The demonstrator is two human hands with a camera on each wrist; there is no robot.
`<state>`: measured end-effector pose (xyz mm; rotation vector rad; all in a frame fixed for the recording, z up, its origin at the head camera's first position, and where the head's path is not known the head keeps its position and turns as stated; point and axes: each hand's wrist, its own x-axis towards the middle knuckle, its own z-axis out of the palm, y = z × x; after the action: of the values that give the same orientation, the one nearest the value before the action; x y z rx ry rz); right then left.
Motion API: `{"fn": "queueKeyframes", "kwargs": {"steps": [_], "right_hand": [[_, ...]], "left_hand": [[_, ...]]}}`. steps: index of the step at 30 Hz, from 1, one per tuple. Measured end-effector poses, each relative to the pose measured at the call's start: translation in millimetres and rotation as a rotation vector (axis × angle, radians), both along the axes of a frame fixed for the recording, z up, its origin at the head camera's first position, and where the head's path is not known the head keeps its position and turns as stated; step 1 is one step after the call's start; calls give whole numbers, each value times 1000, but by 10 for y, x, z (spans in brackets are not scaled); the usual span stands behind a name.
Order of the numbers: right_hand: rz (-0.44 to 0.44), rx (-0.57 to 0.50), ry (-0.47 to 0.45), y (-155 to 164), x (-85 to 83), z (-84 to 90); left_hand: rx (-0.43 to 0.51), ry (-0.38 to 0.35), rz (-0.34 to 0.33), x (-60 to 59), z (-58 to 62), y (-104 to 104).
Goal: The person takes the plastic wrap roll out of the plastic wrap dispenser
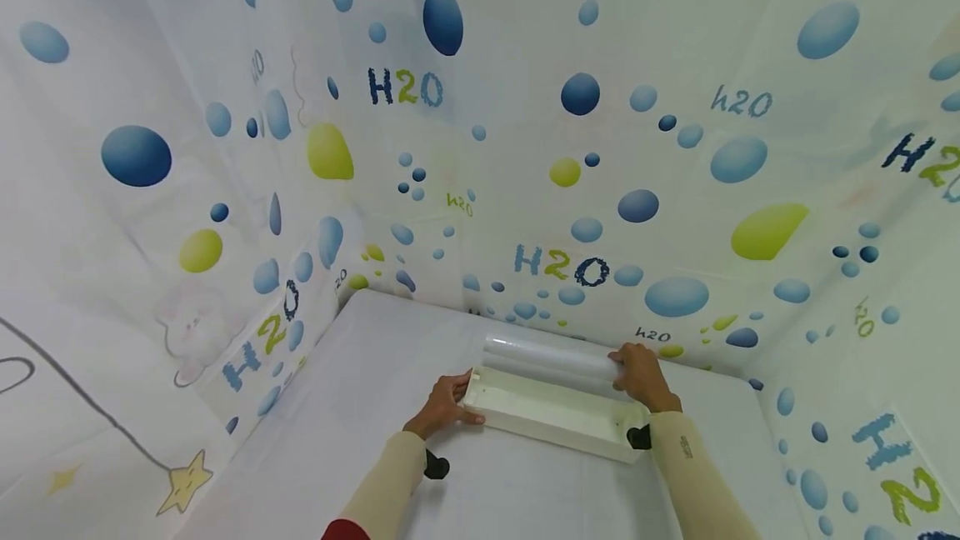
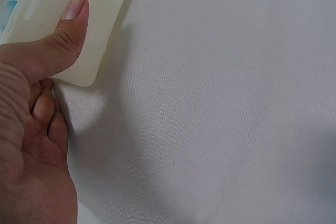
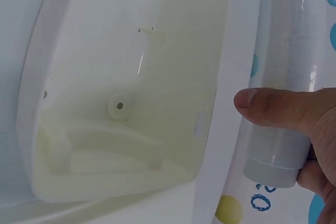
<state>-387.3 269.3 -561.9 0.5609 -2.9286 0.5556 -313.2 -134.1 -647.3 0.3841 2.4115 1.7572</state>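
Note:
A long, off-white, open plastic box [image 1: 551, 408] lies on the white table, its hollow side up. My left hand [image 1: 442, 408] grips its left end; in the left wrist view the thumb lies along the outside of the box wall [image 2: 100, 19]. Behind the box lies a roll of clear plastic film [image 1: 547, 355], roughly parallel to it. My right hand [image 1: 643, 377] holds that roll by its right end, thumb across the top, as the right wrist view shows with the roll [image 3: 286, 45]. The fingers beneath are partly hidden. Inside the box is a small round fitting [image 3: 119, 105].
The white-covered table [image 1: 525, 494] meets a hanging curtain [image 1: 510, 190] printed with bubbles and H2O lettering at the back and sides. Black wrist mounts [image 1: 437, 465] stick out from the sleeves.

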Motion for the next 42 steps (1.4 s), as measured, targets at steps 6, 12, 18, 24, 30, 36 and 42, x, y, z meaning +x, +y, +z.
{"fn": "queueKeyframes", "kwargs": {"steps": [6, 12, 18, 24, 30, 36, 42], "right_hand": [[-24, 26, -42, -21, 5, -61], [-58, 32, -72, -52, -61, -25], [-76, 13, -99, -70, -147, 19], [-86, 18, -109, -65, -138, -43], [-87, 22, -122, -66, -105, -59], [-73, 18, -111, -65, -75, -80], [-52, 9, -81, -44, -72, -129]], "left_hand": [[-30, -1, -9, 29, -60, -1], [-17, -65, 17, -83, -59, 22], [-38, -70, 22, -180, -14, 11], [-64, -68, 18, -170, -64, 19], [-62, -91, 36, -147, -80, 27], [-43, -96, 41, -118, -62, 28], [-48, -98, 47, -117, -62, 23]]}}
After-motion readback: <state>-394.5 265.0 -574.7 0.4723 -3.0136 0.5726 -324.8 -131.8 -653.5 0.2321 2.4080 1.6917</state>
